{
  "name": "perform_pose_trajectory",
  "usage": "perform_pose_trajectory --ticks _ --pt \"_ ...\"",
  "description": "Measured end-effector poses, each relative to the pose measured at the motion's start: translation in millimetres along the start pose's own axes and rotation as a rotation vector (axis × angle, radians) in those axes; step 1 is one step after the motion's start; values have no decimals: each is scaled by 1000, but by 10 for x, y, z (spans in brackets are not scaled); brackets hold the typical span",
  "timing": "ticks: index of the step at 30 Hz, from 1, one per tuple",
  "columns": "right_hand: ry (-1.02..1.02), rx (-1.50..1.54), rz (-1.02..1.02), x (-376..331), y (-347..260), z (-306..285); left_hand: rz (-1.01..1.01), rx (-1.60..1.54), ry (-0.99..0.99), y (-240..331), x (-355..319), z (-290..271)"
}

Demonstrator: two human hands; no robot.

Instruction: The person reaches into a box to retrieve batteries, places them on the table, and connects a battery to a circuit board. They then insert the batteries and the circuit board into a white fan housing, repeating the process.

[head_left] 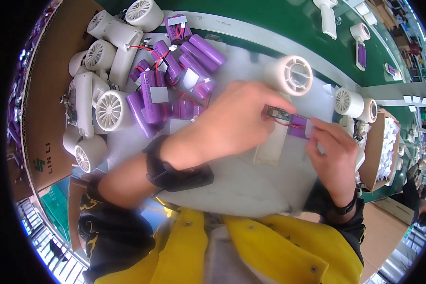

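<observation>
Battery pack (297, 132), purple, is sitting betw. the two hands, right of centre over the worktop (251, 187), w/ a red wire (294, 126) running across it twd. a small circuit board (278, 113). L hand (246, 113) is holding the board, fingers pinching it narrowly. R hand (335, 147) is touching a white pad (309, 129) at the pack's right end w/ its fingertips; can't tell if they're gripping it. Cream handle shell (271, 149) is showing below the board, & a white vented fan head (281, 71) is resting just above; L hand is partly hiding the space betw. them. At left, a pile of purple batteries (152, 104) is lying next to white fan housings (84, 102), w/ a cardboard box (47, 113) standing beyond. At right, more fan parts (349, 103) are lying nr. an open box (370, 151) that's holding white slips (388, 146).
</observation>
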State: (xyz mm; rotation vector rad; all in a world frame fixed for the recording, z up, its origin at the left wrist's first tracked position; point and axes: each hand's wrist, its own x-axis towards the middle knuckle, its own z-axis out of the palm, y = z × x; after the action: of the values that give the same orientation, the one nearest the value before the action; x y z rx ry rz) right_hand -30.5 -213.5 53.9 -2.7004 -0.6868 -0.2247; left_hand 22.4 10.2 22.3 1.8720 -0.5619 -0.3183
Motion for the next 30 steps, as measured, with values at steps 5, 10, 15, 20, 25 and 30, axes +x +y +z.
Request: perform_pose_trajectory --ticks 5,10,15,20,25,30 --pt "-74 72 111 6 58 -69 29 -10 11 -54 8 36" --pt "-114 62 97 -15 44 -117 46 20 13 -91 21 120" --pt "-194 20 48 76 96 -183 13 -5 19 -77 43 142" --pt "-248 -46 83 51 30 -214 53 -1 90 -64 91 235" --pt "-264 -199 18 108 -15 -156 14 -75 44 -64 106 212" --pt "-292 12 154 205 145 -348 34 -99 64 -87 146 286"
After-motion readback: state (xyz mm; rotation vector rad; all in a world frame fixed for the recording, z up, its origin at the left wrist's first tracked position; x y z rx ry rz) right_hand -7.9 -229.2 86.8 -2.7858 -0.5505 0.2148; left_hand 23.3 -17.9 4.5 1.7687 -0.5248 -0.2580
